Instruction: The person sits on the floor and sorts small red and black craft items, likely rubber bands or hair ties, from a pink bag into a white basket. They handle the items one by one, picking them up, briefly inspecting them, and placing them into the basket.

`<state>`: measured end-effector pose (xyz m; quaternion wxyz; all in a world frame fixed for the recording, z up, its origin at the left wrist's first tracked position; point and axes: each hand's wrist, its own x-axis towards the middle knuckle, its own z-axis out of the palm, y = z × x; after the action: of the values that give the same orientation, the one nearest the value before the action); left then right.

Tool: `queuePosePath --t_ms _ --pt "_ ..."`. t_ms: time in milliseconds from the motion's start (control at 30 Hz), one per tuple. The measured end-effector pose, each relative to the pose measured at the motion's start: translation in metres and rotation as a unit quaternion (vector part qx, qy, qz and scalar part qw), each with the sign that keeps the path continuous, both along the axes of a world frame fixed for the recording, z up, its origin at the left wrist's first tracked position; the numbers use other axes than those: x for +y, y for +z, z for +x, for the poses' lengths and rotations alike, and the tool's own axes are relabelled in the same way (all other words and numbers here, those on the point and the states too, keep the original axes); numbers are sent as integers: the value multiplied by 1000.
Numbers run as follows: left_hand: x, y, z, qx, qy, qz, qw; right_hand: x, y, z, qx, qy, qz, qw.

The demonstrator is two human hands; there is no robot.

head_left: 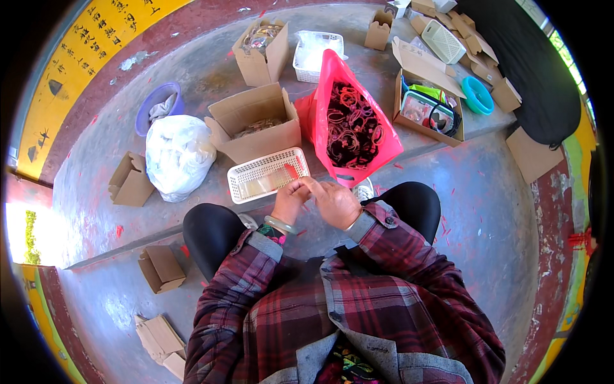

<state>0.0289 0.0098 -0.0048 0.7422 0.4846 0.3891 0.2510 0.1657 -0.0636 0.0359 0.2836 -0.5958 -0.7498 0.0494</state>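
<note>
My left hand [291, 201] and my right hand [336, 203] meet in front of my knees, their fingertips pinched close together. Whatever is between the fingers is too small or hidden to name. Just beyond them is a white perforated plastic basket [242, 190], with clear flat packets in it. A small red strip [291, 171] shows at the basket's right end, by my fingertips; I cannot tell whether it lies there or is held. To the right of the basket stands a pink plastic bag [380, 131], wide at the mouth and full of dark and pinkish loops.
Behind the basket is an open cardboard box [256, 148] with small items inside. A stuffed clear plastic bag [179, 160] and a purple basin [144, 118] sit at left. More cardboard boxes, a teal basin [477, 96] and a step edge lie around; red scraps litter the floor.
</note>
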Motion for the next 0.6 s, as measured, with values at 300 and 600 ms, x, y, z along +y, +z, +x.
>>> queuePosePath --t_ms 300,600 --pt "-1 -13 -2 -24 76 2 997 -3 3 -7 -90 18 7 996" --pt "22 44 -22 65 95 139 984 29 52 22 180 -18 74 981"
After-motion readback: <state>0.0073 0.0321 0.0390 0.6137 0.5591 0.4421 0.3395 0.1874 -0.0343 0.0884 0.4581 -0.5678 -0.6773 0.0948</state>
